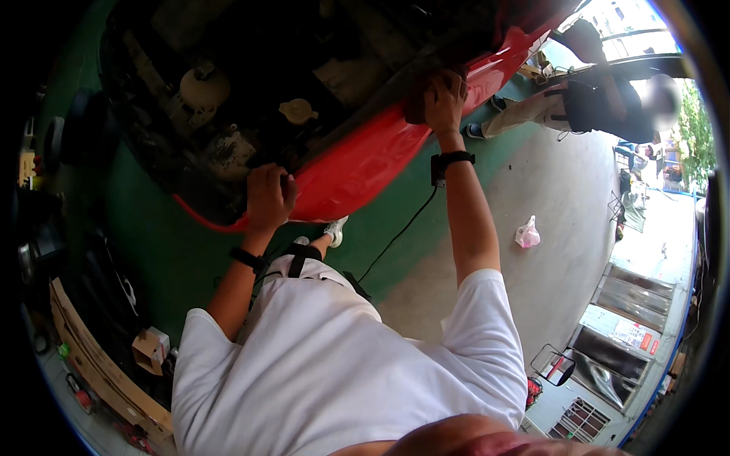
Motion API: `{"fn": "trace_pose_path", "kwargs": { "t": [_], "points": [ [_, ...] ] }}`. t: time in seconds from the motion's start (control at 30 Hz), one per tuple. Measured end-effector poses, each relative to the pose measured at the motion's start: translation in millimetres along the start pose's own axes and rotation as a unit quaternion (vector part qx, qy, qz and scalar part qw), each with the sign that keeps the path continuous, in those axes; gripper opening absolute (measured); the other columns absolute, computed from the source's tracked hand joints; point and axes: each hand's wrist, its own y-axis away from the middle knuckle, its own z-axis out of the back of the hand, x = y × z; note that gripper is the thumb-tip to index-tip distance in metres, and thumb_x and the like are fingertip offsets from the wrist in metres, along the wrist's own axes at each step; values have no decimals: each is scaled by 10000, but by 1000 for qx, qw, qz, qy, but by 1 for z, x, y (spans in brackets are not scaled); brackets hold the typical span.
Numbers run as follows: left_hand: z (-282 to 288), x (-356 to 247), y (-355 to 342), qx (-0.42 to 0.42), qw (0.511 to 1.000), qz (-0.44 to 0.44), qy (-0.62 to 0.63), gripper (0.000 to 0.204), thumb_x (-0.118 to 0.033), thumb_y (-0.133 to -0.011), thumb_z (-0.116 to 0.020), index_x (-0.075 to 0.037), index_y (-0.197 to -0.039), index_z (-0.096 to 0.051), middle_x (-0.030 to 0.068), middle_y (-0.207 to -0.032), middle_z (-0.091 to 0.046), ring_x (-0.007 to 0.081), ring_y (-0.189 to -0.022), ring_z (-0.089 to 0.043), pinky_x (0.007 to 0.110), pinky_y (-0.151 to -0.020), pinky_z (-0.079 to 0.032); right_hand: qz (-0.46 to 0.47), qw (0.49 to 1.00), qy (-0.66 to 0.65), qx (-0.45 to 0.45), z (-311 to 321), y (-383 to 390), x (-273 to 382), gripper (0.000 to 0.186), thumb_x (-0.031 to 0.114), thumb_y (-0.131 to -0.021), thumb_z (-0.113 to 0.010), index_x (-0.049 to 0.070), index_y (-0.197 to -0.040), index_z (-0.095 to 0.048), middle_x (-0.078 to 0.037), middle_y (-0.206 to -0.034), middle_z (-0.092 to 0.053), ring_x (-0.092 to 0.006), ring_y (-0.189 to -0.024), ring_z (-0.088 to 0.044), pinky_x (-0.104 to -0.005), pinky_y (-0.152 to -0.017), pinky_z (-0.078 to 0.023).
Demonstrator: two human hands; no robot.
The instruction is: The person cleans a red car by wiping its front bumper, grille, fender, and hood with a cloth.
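Observation:
A red car [357, 175] with an open engine bay [266, 83] fills the upper middle of the head view. My left hand [268, 194] has its fingers curled over the bay's front rim, just beside the red painted panel. My right hand [445, 102] grips farther along the same edge, on a dark section at the top of the red bodywork; part of what lies under its fingers is hidden. A pale cap [296, 112] and a round cream reservoir [205, 89] sit inside the bay between and beyond my hands. Dark bands are on both my wrists, with a cable hanging from the right.
Another person [601, 106] stands at the upper right, beside the car. A pink-white plastic bag [527, 232] lies on the floor to my right. Long cardboard [99, 349], a box [150, 349] and dark tires [80, 125] are on the left.

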Motion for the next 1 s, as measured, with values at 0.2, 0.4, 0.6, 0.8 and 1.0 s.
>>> {"fn": "trace_pose_path", "kwargs": {
  "t": [0.2,0.4,0.6,0.8,1.0],
  "points": [
    [-1,2,4,5,998,-16,-53,146,-129,-887,-647,-59,-978,-557,145,-947,-576,360,-867,-572,475,-763,-455,9,1000,-22,4,-5,8,32,266,238,-781,-642,101,-996,-713,-107,-1222,-584,-368,-1124,-507,-550,-971,-397],
    [1,1,2,30,999,10,-44,124,-111,-878,-639,-60,-935,-542,154,-882,-556,365,-832,-559,487,-730,-443,49,989,-117,75,2,55,135,277,298,-717,-692,128,-935,-709,-74,-1124,-620,-320,-1053,-534,-541,-886,-383],
    [-6,2,-2,22,996,-10,-87,86,-89,-929,-575,-19,-932,-525,173,-878,-538,394,-850,-549,499,-739,-442,95,971,-174,132,15,85,207,256,325,-754,-724,155,-944,-695,-44,-1125,-629,-257,-1003,-578,-500,-836,-409],
    [-6,9,15,38,996,27,-79,146,-101,-1029,-473,8,-960,-542,182,-832,-494,374,-770,-503,495,-719,-423,199,951,-188,145,12,56,145,236,265,-778,-709,150,-984,-684,-54,-1063,-632,-266,-986,-612,-447,-813,-475],
    [-8,2,5,53,996,45,-51,201,-113,-1047,-443,2,-905,-526,184,-815,-486,367,-760,-494,474,-699,-412,124,979,-150,62,10,18,94,173,216,-751,-700,122,-897,-696,-83,-927,-636,-296,-815,-614,-418,-739,-485]
  ]
}}
